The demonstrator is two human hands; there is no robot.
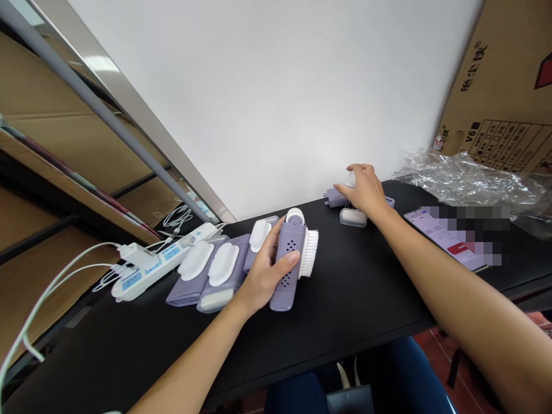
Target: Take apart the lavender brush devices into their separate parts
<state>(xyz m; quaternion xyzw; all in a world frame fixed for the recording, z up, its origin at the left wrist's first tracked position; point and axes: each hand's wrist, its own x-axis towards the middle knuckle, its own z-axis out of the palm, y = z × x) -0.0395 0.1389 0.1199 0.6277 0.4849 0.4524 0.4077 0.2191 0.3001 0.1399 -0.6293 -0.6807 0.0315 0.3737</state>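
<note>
My left hand (269,270) is wrapped around a purple cleaning brush (283,290), which stands tilted above the black table. White bristles (310,253) stick out from its right side and a rounded white part sits at its top end. Near the wall, my right hand (364,190) curls thumb and fingers around a small whitish, see-through piece (350,180), partly hidden by the fingers. Beneath that hand lie a perforated purple part (335,197) and a small clear-edged block with a pale pad (353,217).
Left of the brush lie several purple pieces with white scalloped tops (224,264). Beyond them is a power strip (168,253) with plugs and cables. A phone (448,238), crumpled clear plastic (474,178) and a cardboard box (509,103) are at the right. A white wall (276,103) bounds the table (345,287).
</note>
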